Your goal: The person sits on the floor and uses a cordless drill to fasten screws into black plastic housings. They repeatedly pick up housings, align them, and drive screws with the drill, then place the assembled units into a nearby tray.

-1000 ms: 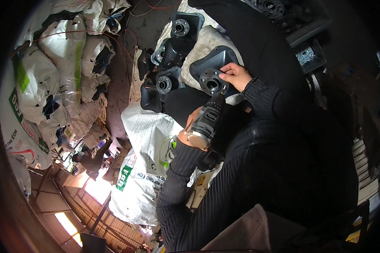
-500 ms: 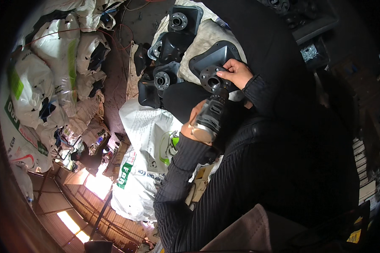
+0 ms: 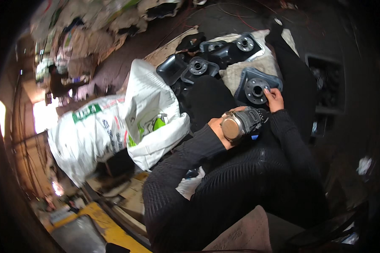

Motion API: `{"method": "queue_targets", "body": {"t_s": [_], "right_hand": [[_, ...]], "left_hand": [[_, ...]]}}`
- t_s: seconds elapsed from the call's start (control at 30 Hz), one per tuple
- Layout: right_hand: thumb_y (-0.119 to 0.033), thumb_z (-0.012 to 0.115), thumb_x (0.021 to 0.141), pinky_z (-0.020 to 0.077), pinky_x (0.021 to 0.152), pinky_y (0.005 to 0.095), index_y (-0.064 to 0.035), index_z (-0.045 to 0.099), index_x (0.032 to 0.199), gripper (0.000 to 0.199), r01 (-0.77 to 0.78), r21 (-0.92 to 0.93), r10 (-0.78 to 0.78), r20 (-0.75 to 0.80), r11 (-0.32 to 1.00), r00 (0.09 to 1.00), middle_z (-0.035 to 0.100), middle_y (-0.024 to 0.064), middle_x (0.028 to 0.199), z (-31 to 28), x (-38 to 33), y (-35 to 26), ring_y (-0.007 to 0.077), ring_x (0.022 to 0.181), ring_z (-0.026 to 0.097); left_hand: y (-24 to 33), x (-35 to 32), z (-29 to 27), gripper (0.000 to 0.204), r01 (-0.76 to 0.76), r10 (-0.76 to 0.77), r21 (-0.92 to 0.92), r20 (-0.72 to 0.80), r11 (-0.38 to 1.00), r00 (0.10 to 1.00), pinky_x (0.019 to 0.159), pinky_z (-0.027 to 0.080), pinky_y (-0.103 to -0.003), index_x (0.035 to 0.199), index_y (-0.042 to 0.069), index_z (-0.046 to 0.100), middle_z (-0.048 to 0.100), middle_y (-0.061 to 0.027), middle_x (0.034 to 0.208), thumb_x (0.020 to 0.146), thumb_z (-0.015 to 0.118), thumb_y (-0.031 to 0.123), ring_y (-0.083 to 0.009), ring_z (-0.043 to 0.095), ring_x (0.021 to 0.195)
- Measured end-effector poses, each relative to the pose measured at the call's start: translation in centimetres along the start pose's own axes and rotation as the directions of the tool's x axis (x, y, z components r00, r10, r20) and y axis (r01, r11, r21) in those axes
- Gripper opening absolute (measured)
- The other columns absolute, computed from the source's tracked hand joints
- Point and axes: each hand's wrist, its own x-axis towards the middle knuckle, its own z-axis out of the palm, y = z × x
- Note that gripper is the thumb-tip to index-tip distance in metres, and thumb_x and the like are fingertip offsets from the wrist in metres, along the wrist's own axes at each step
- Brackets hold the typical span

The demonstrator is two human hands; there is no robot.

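We note the power tool [image 3: 240, 123] in the left hand [image 3: 218, 126], over the lap. The mount plate [image 3: 256, 87] lies just beyond it, the right hand [image 3: 274, 99] on its near right edge. More mount plates [image 3: 198, 67] lie behind and to its left, on a cloth [image 3: 234, 76]. The sack [image 3: 152, 114] lies left of the lap, a second sack [image 3: 86, 135] further left

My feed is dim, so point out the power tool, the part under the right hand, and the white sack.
power tool [image 3: 240, 123], head view, on its grey body.
black metal part [image 3: 256, 88], head view, on its round hub.
white sack [image 3: 150, 107], head view, on its side.
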Motion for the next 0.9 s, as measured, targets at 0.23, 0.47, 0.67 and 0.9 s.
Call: {"method": "queue_targets", "body": {"t_s": [0.23,0.47,0.67,0.9], "right_hand": [[-0.028,0.064,0.083,0.0420,0.062,0.0272,-0.0140,0.052,0.094,0.022,-0.030,0.348,0.056,-0.065,0.937,0.996,0.057,-0.0028,0.084,0.5,-0.6,-4.5,0.0086,0.074,0.053],[-0.023,0.062,0.086,0.0367,0.059,0.0190,-0.0058,0.055,0.093,0.020,0.573,-0.147,-0.477,0.412,0.806,0.776,0.052,-0.0030,0.079,10.9,3.6,-12.4,0.0044,0.069,0.046],[-0.021,0.063,0.086,0.0382,0.066,0.0194,-0.0017,0.055,0.104,0.027,0.569,-0.260,-0.211,0.747,0.780,0.631,0.056,-0.0024,0.088,26.3,8.3,-9.9,0.0038,0.077,0.047],[-0.026,0.060,0.086,0.0495,0.079,0.0392,-0.0124,0.054,0.112,0.031,0.166,-0.655,0.275,0.515,0.738,0.812,0.056,0.0022,0.109,34.4,11.5,0.4,0.0183,0.099,0.054]], "left_hand": [[-3.2,-4.8,1.2,0.102,-0.095,0.111,0.432,-0.011,0.897,0.994,0.089,0.042,-0.037,0.140,0.019,0.023,0.046,-0.0161,0.127,0.053,0.077,0.014,-0.0299,0.050,0.112],[-5.8,-9.4,4.1,0.070,-0.016,0.359,0.699,-0.346,0.715,0.867,0.082,0.036,-0.042,0.129,0.020,0.044,0.052,-0.0064,0.122,0.064,0.069,0.023,-0.0303,0.049,0.105],[-22.6,-17.1,1.6,0.022,-0.051,-0.079,-0.082,-0.994,0.995,0.069,0.058,0.049,-0.026,0.105,0.005,0.060,0.066,-0.0083,0.081,0.086,0.057,0.015,-0.0140,0.062,0.069],[-44.3,-23.2,16.1,0.028,0.861,-0.649,-0.163,-0.727,0.483,0.227,0.078,0.050,-0.036,0.089,0.012,0.068,0.066,-0.0084,0.093,0.077,0.052,0.031,-0.0243,0.064,0.088]]}}
